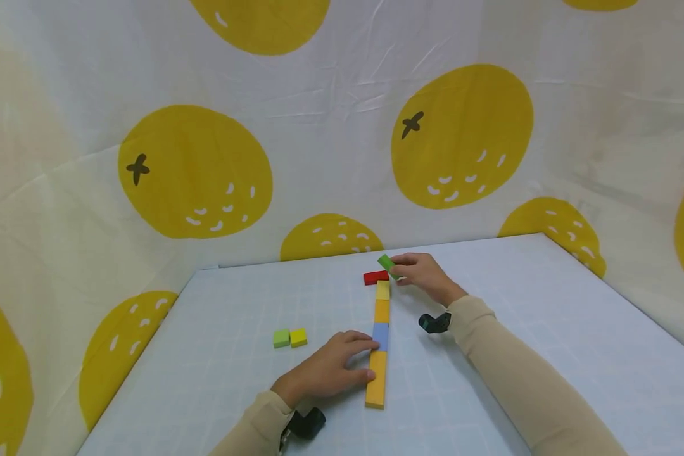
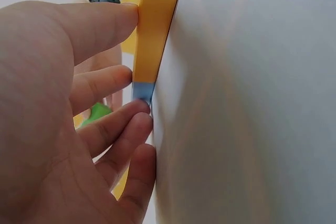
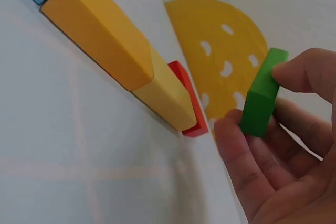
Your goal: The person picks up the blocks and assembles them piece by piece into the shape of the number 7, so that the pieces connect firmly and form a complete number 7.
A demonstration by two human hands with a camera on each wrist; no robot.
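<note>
Nearest, the left hand [image 1: 332,367], its fingers extended, touches the near orange block [image 1: 378,387] and blue block [image 1: 381,335] along their left side. Beyond the row, the right hand [image 1: 426,276] pinches a green block [image 3: 265,92] beside the red block [image 1: 374,278].

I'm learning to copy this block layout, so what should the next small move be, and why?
Probably lower the green block beside the red block's right end. The right hand pinches it above that spot, and the red block juts left across the far end of the row of blocks. The left hand touches the row's side, which may help steady it.
</note>
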